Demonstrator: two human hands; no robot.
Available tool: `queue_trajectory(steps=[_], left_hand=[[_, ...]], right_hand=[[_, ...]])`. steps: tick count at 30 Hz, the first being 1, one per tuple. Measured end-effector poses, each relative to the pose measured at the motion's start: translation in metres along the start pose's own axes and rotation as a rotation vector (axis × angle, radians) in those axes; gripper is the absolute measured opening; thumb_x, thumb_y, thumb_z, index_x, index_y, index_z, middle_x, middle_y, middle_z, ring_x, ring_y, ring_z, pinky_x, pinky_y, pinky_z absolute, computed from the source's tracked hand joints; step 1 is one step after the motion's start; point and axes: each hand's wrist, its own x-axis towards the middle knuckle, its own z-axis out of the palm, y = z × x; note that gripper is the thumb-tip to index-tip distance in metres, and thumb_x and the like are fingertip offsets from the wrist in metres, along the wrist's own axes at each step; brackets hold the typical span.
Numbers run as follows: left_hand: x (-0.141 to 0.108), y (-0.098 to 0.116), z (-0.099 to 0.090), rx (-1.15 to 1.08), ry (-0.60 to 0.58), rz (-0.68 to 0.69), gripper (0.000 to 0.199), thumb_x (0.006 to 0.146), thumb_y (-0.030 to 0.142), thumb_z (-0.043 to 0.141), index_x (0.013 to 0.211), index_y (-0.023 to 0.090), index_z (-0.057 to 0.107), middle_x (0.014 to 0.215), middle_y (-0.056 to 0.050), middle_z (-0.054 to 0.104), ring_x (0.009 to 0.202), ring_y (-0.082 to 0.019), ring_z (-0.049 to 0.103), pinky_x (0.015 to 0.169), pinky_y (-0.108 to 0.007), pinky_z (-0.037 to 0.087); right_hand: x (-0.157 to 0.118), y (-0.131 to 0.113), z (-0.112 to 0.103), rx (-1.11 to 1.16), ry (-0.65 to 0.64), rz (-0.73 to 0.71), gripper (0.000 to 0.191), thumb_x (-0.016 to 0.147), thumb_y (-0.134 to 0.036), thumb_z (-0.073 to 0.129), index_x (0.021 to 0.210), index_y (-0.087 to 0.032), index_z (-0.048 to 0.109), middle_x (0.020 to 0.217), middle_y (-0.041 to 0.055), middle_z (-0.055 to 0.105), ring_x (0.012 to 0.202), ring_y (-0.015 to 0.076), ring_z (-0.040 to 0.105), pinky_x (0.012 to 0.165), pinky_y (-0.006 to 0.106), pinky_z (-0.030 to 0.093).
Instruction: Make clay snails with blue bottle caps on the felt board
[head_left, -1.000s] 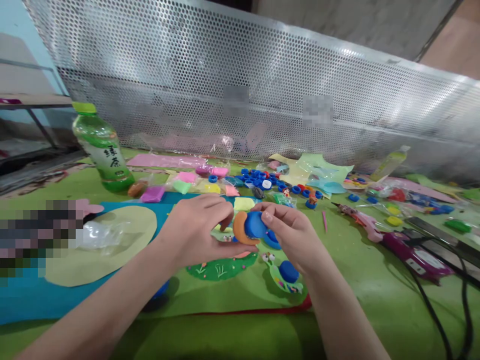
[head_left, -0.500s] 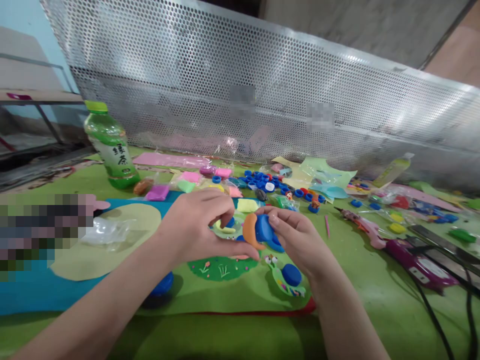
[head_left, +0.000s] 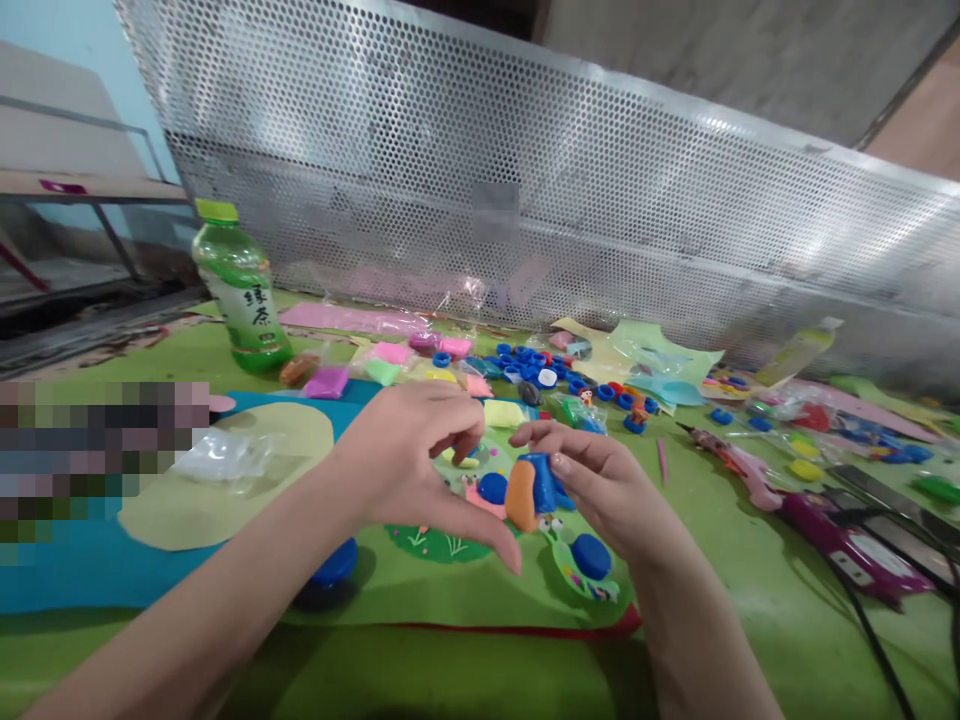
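My right hand (head_left: 604,485) pinches a blue bottle cap (head_left: 545,484) between thumb and fingers. Orange clay (head_left: 520,498) is wrapped over the cap's left side. My left hand (head_left: 416,455) is beside it, thumb stretched out and apart from the curled fingers, with nothing visible in it. Below the hands lies a green craft sheet (head_left: 487,600) bearing a green clay snail (head_left: 564,562) with a blue cap as its shell. A pink clay snail (head_left: 474,493) with a blue cap shows between my hands, partly covered.
A green tea bottle (head_left: 244,300) stands at the back left. Blue caps (head_left: 525,360) are heaped towards the perforated metal panel (head_left: 390,150). A purple glue gun (head_left: 855,545) with a cord lies at right. Clear plastic (head_left: 225,455) rests on a cream paper shape (head_left: 165,510).
My left thumb has come away from the orange clay and dropped lower. The cap has turned in my right hand, so more of the orange clay faces me. The view has shifted slightly.
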Motion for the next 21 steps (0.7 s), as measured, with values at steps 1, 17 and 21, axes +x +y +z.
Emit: queue_trajectory(steps=[1, 17, 21], left_hand=[[0.000, 0.000, 0.000, -0.006, 0.002, -0.004, 0.061, 0.043, 0.072, 0.064, 0.054, 0.019, 0.036, 0.050, 0.008, 0.032, 0.046, -0.007, 0.029, 0.044, -0.023, 0.021], [-0.006, 0.006, -0.005, -0.031, 0.200, 0.300, 0.055, 0.054, 0.061, 0.069, 0.063, 0.023, 0.030, 0.051, 0.006, 0.026, 0.050, -0.012, 0.025, 0.046, -0.030, 0.027], [-0.005, 0.008, -0.004, -0.044, 0.161, 0.267, 0.052, 0.061, 0.059, 0.065, 0.059, 0.023, 0.028, 0.052, 0.006, 0.023, 0.050, -0.012, 0.024, 0.046, -0.029, 0.022]], right_hand=[[0.000, 0.000, 0.000, 0.011, -0.008, -0.009, 0.017, 0.078, -0.037, 0.062, 0.075, -0.021, 0.064, 0.100, 0.0054, 0.058, 0.094, 0.0170, 0.054, 0.078, 0.028, 0.044], [-0.012, -0.006, -0.001, -0.127, -0.011, -0.596, 0.021, 0.068, -0.047, 0.068, 0.088, -0.041, 0.067, 0.090, 0.0030, 0.056, 0.084, 0.0212, 0.049, 0.077, 0.037, 0.041], [-0.012, -0.005, 0.000, -0.184, -0.057, -0.627, 0.022, 0.067, -0.045, 0.070, 0.089, -0.042, 0.066, 0.090, 0.0012, 0.058, 0.080, 0.0205, 0.050, 0.078, 0.037, 0.039]])
